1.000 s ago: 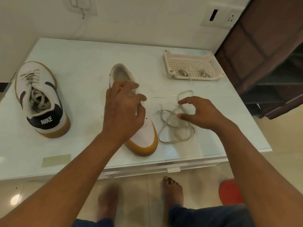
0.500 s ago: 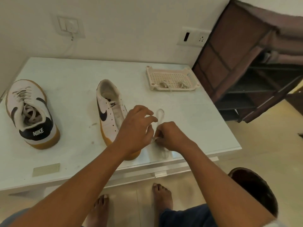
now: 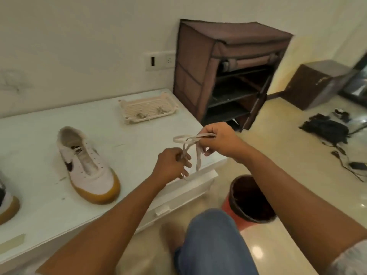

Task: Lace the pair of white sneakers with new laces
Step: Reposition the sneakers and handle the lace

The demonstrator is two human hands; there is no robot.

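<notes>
An unlaced white sneaker (image 3: 87, 165) with a gum sole lies on the white table (image 3: 49, 195), toe toward me. The second sneaker (image 3: 6, 203) is cut off at the left edge. A loose grey-white lace (image 3: 195, 147) hangs in loops above the table's right front corner. My left hand (image 3: 170, 165) grips its lower part, and my right hand (image 3: 220, 142) pinches its upper loops, a little higher and to the right. A cream plastic tray (image 3: 127, 114) at the table's back holds two small lace bundles.
A brown fabric shoe rack (image 3: 228, 72) stands against the wall right of the table. A dark bin (image 3: 250, 199) with a red base sits on the floor below my right arm. Dark cables and gear (image 3: 327, 130) lie on the floor at far right.
Both hands took the lace off the table and lifted it over the right front corner. The view swung right, so the laced sneaker slid almost out of frame.
</notes>
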